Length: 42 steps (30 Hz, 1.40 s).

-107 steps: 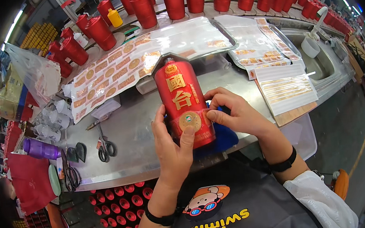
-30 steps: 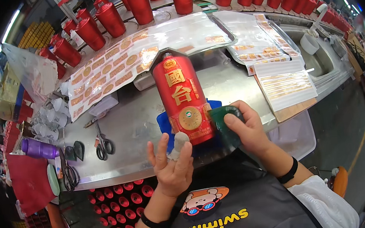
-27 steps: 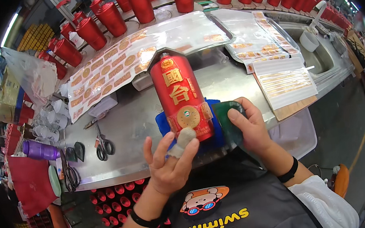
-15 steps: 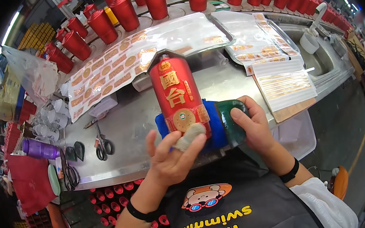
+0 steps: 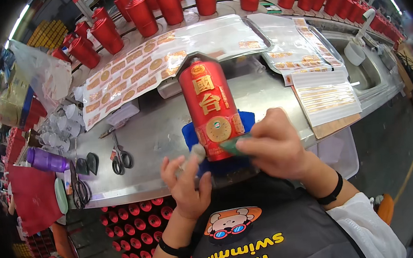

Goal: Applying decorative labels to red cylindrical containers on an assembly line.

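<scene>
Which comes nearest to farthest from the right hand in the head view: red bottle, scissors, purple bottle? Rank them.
1. red bottle: lying just left of the right hand, touching it.
2. scissors: farther left on the table.
3. purple bottle: far left edge.

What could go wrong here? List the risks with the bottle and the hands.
1. The red bottle lies on a blue pad near the table edge; the left hand is open beside it, not gripping, so it might roll or slide off.
2. The right hand presses a green tool against the gold round label; uneven pressure could smear or crease it.
3. Scissors lie close to the left hand.
</scene>
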### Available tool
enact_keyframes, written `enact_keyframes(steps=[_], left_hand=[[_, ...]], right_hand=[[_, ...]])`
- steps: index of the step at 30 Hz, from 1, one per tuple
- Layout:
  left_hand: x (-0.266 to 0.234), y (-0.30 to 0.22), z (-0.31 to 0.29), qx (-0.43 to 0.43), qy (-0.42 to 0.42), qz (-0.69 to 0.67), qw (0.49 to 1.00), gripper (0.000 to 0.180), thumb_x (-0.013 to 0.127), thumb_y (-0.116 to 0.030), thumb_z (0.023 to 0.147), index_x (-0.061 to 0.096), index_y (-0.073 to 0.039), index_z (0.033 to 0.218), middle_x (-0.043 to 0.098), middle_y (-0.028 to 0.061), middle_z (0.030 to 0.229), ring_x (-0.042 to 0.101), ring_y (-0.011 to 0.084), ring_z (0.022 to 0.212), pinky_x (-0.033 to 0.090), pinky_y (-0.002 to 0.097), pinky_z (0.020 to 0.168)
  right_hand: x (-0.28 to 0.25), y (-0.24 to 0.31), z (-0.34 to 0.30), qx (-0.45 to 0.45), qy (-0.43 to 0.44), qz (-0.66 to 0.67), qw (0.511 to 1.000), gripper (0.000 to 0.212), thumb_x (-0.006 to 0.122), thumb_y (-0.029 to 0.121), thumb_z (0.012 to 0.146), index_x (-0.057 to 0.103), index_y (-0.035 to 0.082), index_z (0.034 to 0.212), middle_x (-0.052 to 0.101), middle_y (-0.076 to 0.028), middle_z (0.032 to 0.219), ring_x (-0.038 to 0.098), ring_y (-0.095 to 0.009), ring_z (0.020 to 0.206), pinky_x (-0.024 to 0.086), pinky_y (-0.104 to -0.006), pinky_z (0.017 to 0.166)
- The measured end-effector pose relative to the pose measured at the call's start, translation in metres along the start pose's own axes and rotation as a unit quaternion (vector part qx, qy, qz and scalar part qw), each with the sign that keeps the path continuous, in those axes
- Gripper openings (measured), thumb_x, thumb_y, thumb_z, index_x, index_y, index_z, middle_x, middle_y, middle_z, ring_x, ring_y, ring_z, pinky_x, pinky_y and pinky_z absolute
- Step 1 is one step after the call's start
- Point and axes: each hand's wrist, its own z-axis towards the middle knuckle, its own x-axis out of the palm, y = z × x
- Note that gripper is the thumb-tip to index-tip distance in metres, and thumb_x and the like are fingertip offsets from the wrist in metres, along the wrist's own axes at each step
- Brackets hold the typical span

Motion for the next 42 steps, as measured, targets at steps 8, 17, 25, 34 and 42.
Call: enact_keyframes(steps=[8,17,25,34,42], left_hand=[[-0.005,0.003,0.037,-0.033,0.051,0.061,0.996,0.073,0.069,-0.039,0.082,0.044,0.005,0.135,0.052,0.0228,0.122,0.045,0.0372,0.121,0.024,0.0534,0.109],[-0.007,0.003,0.042,0.015,0.028,0.081,0.996,0.072,0.07,-0.042,0.08,0.049,0.003,0.132,0.058,0.0188,0.12,0.05,0.0337,0.119,0.02,0.0553,0.112],[0.003,0.0,0.04,-0.011,0.006,0.035,0.999,0.074,0.075,-0.038,0.076,0.048,-0.001,0.134,0.06,0.0123,0.119,0.05,0.0308,0.118,0.022,0.0546,0.11],[0.006,0.002,0.038,-0.031,0.007,0.008,0.999,0.076,0.078,-0.035,0.072,0.048,-0.001,0.133,0.059,0.0131,0.118,0.048,0.0324,0.12,0.024,0.0535,0.109],[0.005,0.001,0.039,-0.045,0.022,-0.029,0.998,0.071,0.075,-0.029,0.076,0.047,0.0,0.134,0.055,0.0169,0.124,0.046,0.0356,0.122,0.026,0.0526,0.108]], right_hand=[[-0.005,0.01,0.016,-0.098,0.106,-0.013,0.989,0.039,0.074,0.004,0.058,0.066,0.009,0.096,0.052,-0.002,0.081,0.053,-0.022,0.075,0.04,-0.0362,0.07],[-0.006,0.014,0.017,-0.107,0.116,0.015,0.987,0.03,0.071,0.006,0.061,0.065,0.01,0.091,0.052,-0.003,0.081,0.052,-0.023,0.075,0.04,-0.0361,0.068],[-0.007,0.009,0.019,-0.098,0.11,0.008,0.989,0.028,0.07,0.01,0.063,0.065,0.01,0.092,0.052,-0.002,0.083,0.052,-0.021,0.076,0.038,-0.0348,0.07],[-0.008,0.015,0.032,-0.114,0.097,-0.056,0.987,0.023,0.07,0.013,0.064,0.063,0.011,0.086,0.048,0.0,0.082,0.053,-0.019,0.077,0.039,-0.0348,0.072],[-0.012,0.014,0.029,-0.091,0.158,0.026,0.983,0.028,0.075,0.008,0.065,0.065,0.009,0.091,0.055,-0.003,0.084,0.057,-0.021,0.076,0.042,-0.0344,0.07]])
